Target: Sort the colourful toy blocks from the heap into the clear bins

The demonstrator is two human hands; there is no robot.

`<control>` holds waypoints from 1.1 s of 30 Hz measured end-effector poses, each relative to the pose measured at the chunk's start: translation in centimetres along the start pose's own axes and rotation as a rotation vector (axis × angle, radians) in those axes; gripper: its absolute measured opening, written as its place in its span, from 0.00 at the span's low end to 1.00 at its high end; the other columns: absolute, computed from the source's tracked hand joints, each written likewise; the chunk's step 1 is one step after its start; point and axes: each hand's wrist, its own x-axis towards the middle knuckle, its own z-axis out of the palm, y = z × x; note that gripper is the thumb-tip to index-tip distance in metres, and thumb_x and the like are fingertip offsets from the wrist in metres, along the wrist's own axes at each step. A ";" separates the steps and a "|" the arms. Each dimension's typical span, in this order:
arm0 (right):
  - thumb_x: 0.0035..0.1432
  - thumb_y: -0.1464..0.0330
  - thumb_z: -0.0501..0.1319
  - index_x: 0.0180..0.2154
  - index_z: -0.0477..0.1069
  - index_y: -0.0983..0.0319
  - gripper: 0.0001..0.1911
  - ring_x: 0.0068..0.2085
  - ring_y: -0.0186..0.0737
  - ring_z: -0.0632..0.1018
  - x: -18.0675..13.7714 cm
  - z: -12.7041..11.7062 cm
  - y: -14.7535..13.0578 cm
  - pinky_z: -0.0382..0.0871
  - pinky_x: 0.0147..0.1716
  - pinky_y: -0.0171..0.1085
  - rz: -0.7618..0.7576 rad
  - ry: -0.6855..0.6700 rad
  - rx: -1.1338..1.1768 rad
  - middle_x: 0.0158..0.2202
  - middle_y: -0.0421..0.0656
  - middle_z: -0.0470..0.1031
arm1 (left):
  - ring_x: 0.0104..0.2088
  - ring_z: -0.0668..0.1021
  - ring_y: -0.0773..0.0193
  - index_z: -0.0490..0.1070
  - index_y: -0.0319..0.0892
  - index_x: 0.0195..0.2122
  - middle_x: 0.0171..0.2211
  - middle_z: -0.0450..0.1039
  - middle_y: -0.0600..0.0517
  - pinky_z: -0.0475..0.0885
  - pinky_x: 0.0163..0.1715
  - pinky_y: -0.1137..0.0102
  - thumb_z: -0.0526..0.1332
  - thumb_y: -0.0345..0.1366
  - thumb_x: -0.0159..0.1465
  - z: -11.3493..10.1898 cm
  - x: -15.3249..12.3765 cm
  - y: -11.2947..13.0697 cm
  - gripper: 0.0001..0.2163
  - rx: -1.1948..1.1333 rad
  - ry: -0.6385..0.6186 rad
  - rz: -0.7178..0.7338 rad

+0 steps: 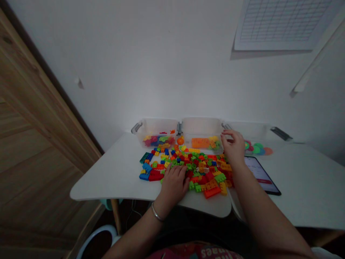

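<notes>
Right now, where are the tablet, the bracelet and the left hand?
Tablet [261, 175]: head view, on its screen.
Bracelet [155, 213]: head view, on its silver band.
Left hand [174, 181]: head view, on the back of the hand.

The left hand lies palm down, fingers loosely bent and pointing far. Farther off to the right, the right hand is raised, its fingers curled leftward.
</notes>
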 end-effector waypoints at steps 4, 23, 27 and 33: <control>0.57 0.60 0.57 0.33 0.74 0.61 0.12 0.38 0.43 0.76 -2.0 0.1 -1.3 0.72 0.33 0.41 0.037 -0.134 0.085 0.36 0.46 0.77 | 0.50 0.76 0.52 0.69 0.40 0.52 0.48 0.76 0.45 0.61 0.61 0.48 0.58 0.35 0.63 0.0 0.0 0.0 0.16 -0.001 -0.005 0.000; 0.62 0.75 0.50 0.55 0.71 0.56 0.23 0.50 0.46 0.73 -2.7 4.2 -4.4 0.65 0.48 0.40 -0.424 -0.950 -0.482 0.48 0.48 0.76 | 0.49 0.76 0.52 0.69 0.40 0.52 0.48 0.76 0.45 0.61 0.60 0.48 0.58 0.35 0.63 0.2 0.1 0.0 0.16 -0.009 0.004 0.000; 0.64 0.73 0.49 0.60 0.65 0.52 0.25 0.48 0.48 0.73 -2.6 4.9 -5.4 0.65 0.44 0.39 -0.484 -1.000 -0.564 0.47 0.49 0.75 | 0.50 0.76 0.51 0.70 0.41 0.52 0.49 0.76 0.45 0.61 0.60 0.48 0.58 0.35 0.63 0.3 0.1 -0.1 0.16 -0.014 0.015 0.006; 0.64 0.72 0.48 0.60 0.65 0.53 0.25 0.50 0.50 0.73 -2.6 5.2 -5.6 0.65 0.43 0.40 -0.399 -1.023 -0.617 0.48 0.51 0.74 | 0.49 0.76 0.52 0.70 0.40 0.52 0.48 0.76 0.45 0.61 0.60 0.48 0.58 0.35 0.63 0.3 0.1 -0.1 0.16 -0.007 -0.004 0.004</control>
